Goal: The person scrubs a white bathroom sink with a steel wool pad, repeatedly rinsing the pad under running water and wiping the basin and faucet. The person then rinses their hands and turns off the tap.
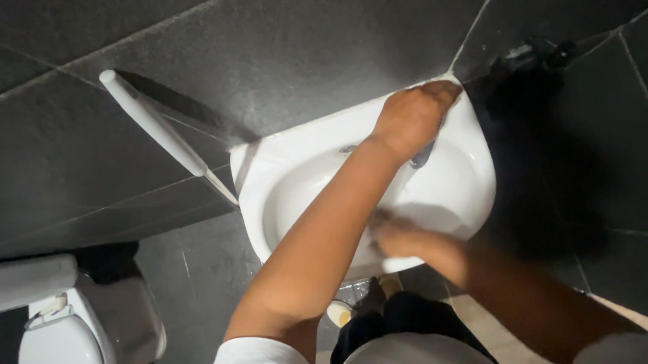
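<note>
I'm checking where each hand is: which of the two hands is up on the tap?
The left hand, laid over the tap at the back rim of the sink. The right hand is lower, inside the bowl, blurred.

The sink [473, 191] sits against the wall [272, 44], a toilet [67, 335] lower left, a bar [155, 127] left of the sink.

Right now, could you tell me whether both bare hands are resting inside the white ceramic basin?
No, only the right hand is in the white ceramic basin; the left hand rests on the tap at its back rim.

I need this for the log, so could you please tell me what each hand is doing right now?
Left hand: closed over the tap at the back of the sink.
Right hand: in the basin, blurred; grip cannot be told.
</note>
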